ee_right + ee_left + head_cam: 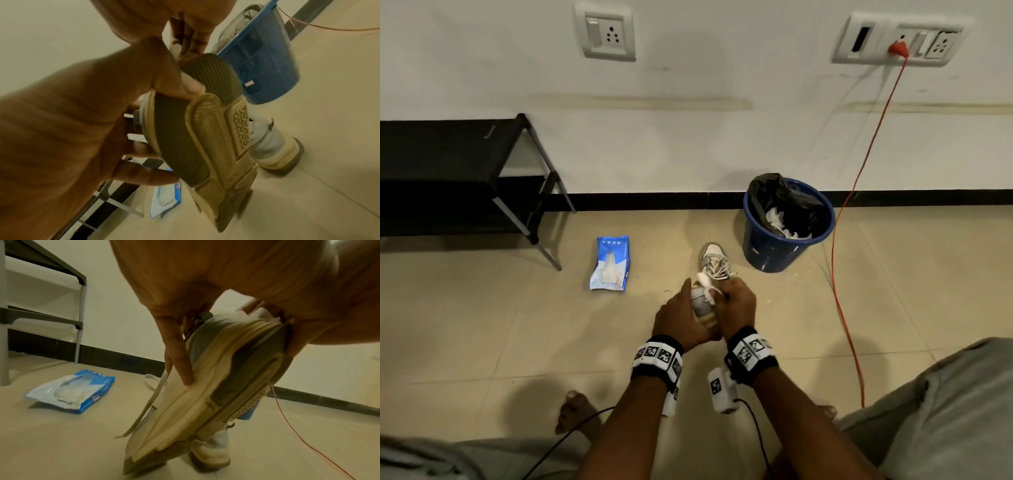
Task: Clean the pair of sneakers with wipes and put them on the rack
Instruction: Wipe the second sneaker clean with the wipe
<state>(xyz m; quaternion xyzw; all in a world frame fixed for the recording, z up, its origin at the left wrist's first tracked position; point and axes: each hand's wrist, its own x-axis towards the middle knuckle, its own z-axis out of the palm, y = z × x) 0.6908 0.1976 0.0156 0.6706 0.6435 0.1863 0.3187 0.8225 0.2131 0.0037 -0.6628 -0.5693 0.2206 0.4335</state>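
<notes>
1 sneaker (702, 306) is held above the floor (482, 325), gripped at the heel end by the left hand (677, 317), whose fingers (180, 356) are curled along its side with the sole turned outward. A white wipe (708, 287) is pinched by the right hand (736, 308) and pressed to the sneaker's upper. The 2nd sneaker (715, 261) is seen on the floor just beyond the held one, toe toward the wall. Just right of it a blue bin (777, 246) is lined with a black bag, crumpled used wipes (777, 219) inside. Left of it lies an opened wipes pack (610, 263). Farther left the black rack (448, 171) is set against the wall. An orange cable (839, 274) is trailed past the bin.
</notes>
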